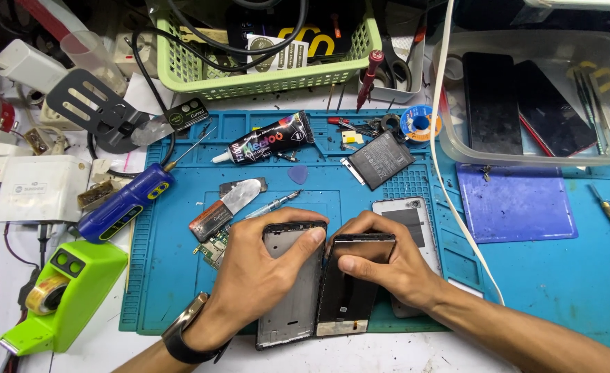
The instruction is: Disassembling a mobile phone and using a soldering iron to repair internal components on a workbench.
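Note:
My left hand (260,273) grips the top of a grey phone frame (287,304) lying on the blue work mat (180,262), thumb pressed on its upper right corner. My right hand (388,266) holds the top of a dark phone screen panel (350,293) that stands opened out from the frame like a book page. Just behind my right hand lies a white phone back cover (408,214). A circuit board (211,250) peeks out left of my left hand.
On the mat lie a blue electric screwdriver (122,204), a metal pry blade (229,204), a black glue tube (270,141), a phone battery (379,160) and a purple pad (515,204). A green tape dispenser (66,290), green basket (263,69) and clear box (539,97) surround it.

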